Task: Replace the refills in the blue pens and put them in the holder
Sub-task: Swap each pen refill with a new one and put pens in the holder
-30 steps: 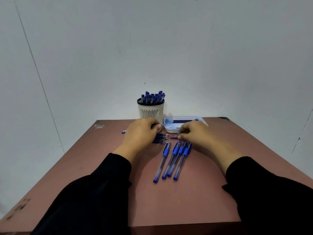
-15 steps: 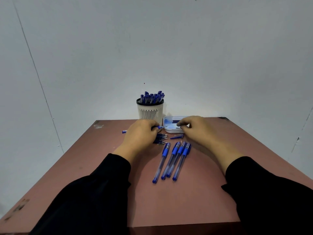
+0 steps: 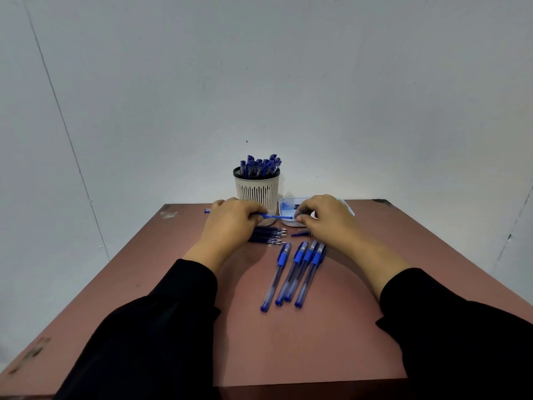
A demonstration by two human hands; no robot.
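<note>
A pale, bare wall [image 3: 317, 96] fills the top of the view, and below it sits a reddish-brown table [image 3: 302, 342] with scuffed corners. At twelve o'clock on the table stands the holder [image 3: 256, 190], a cream slotted cup with a dark rim, upright and packed with blue pens [image 3: 259, 164] whose caps poke above the rim. Just to its three o'clock side lies a shallow white tray [image 3: 285, 204], partly hidden behind the right hand. Both arms come in from six o'clock in black sleeves [image 3: 161, 327]. The left hand [image 3: 230, 226] has its fingers curled round a pen [image 3: 275, 217], held level and pointing toward three o'clock; a blue end [image 3: 207, 211] shows past the hand at nine o'clock. The right hand [image 3: 326, 219] meets that pen at its three o'clock end, thumb and forefinger pinched narrow on the tip, right in front of the tray. Whether a refill is in that pinch, I cannot tell. Beneath the hands, near the middle of the table, a row of dark refills [image 3: 268, 235] lies side by side, tips toward three o'clock, partly under the left hand. A small blue piece [image 3: 300, 234] rests just beside them at three o'clock. Closer in, toward six o'clock, four clear pens with blue grips [image 3: 294, 275] lie nearly parallel, three of them touching, the fourth slightly apart on the nine o'clock side.
</note>
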